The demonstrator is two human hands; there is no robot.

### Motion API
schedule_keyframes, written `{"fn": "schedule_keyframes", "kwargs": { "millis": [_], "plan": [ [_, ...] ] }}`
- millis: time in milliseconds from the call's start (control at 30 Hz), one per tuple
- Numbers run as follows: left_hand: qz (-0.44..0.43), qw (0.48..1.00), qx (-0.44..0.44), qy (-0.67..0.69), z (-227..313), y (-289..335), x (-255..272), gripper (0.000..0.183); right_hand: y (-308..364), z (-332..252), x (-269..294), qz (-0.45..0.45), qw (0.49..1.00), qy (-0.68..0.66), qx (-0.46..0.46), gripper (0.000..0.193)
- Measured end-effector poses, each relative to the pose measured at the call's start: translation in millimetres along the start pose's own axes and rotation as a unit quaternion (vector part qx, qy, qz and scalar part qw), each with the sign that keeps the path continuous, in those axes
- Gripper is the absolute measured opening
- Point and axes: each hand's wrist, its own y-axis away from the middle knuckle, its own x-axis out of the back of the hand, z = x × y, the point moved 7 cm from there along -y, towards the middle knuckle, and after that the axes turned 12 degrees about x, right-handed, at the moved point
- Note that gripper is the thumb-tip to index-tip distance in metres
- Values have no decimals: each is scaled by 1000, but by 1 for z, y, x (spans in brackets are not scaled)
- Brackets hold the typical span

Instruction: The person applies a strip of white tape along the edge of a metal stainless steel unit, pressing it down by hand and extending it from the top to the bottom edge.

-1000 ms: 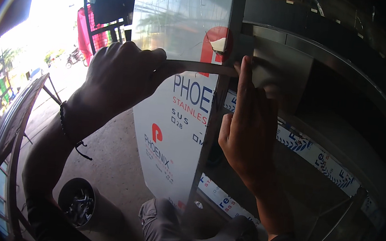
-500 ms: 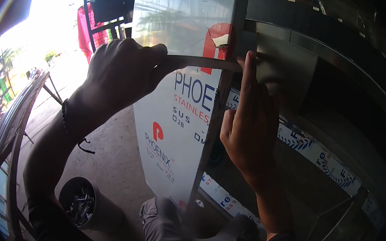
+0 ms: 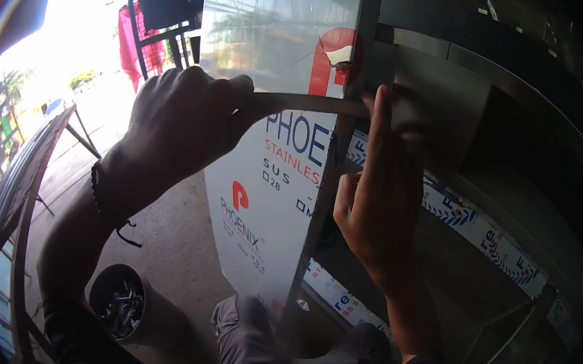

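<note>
My left hand [image 3: 183,105] is closed around one end of a narrow, flat, slightly bowed strip [image 3: 306,104]. The strip spans the upright metal panel [image 3: 262,193], which wears white film with red and blue print. At the strip's far end is my right hand [image 3: 383,191]. Its index finger points up against that end and its thumb is bent. The other fingers are partly hidden, though they seem to pinch the tip. Torn film [image 3: 340,57] curls at the panel's right edge, just above the strip. The strip's exact kind cannot be made out.
A dark bucket [image 3: 135,307] with scraps stands on the floor at lower left. A curved metal rack [image 3: 19,205] rises at far left. Right of the panel is a shiny metal frame with film-covered rails [image 3: 476,231]. My knees [image 3: 249,332] are close beneath the panel.
Both hands and the strip sit slightly lower against the panel. The strip stays between the hands, and the view has shifted a little.
</note>
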Motion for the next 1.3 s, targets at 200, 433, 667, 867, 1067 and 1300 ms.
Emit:
{"fn": "schedule_keyframes", "kwargs": {
  "millis": [200, 433, 667, 867, 1067, 1300],
  "plan": [
    [-61, 998, -5, 26, 5, 27, -21, 36, 33, -11, -8, -82, 995, -38, -30, 100],
    [13, 1000, 13, -14, 5, 11, 6, 35, 11, 1, -9, -69, 997, -34, -25, 100],
    [-50, 998, -26, 32, 9, 50, -30, 40, 59, -23, -14, -94, 992, -73, -30, 95],
    [-11, 999, -22, 45, 3, 48, -32, 36, 51, -20, -14, -92, 992, -83, -33, 92],
    [-77, 996, -13, 37, 16, 73, -49, 35, 84, -31, -19, -101, 991, -85, -34, 91],
    [-91, 995, 0, 28, 21, 89, -52, 36, 105, -34, -27, -132, 978, -145, -73, 94]
  ]
}}
